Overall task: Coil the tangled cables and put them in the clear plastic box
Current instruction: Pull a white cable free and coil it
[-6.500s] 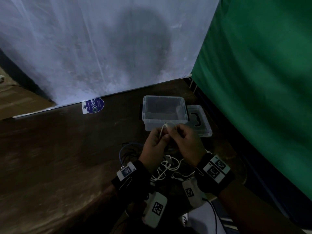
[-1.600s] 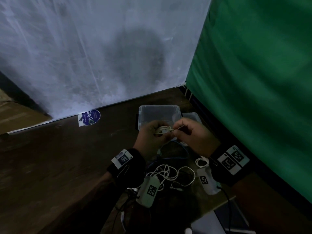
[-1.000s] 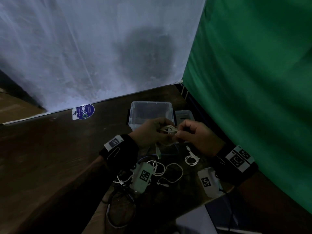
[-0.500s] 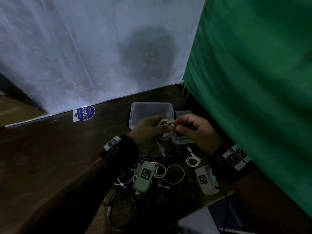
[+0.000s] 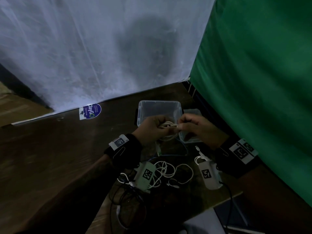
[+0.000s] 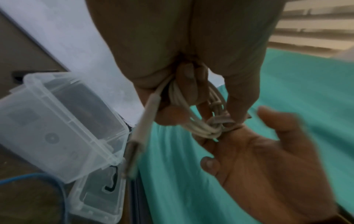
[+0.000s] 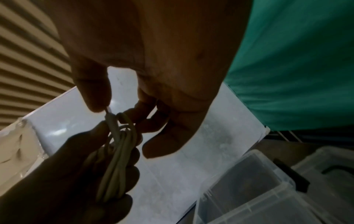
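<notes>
My left hand (image 5: 161,128) grips a small coil of white cable (image 5: 167,125) just in front of the clear plastic box (image 5: 159,108). In the left wrist view the coil (image 6: 199,127) shows turns wound round its middle, and a straight connector end (image 6: 142,125) sticks out below the fingers. My right hand (image 5: 181,124) meets the coil from the right. In the right wrist view its thumb (image 7: 93,97) and a fingertip pinch the cable's tip above the coil (image 7: 118,151). The box (image 6: 57,121) stands uncovered with no cable seen inside.
The box's lid (image 5: 192,114) lies flat to the right of the box. Loose white cables (image 5: 170,173), a blue cable (image 5: 179,149) and dark cables (image 5: 128,196) sprawl on the brown table near me. A white sheet stands behind and a green cloth (image 5: 253,81) hangs on the right.
The loose white cable that hung from both hands has been gathered into a tight coil in my left hand. In the last half second the hands have barely moved.
</notes>
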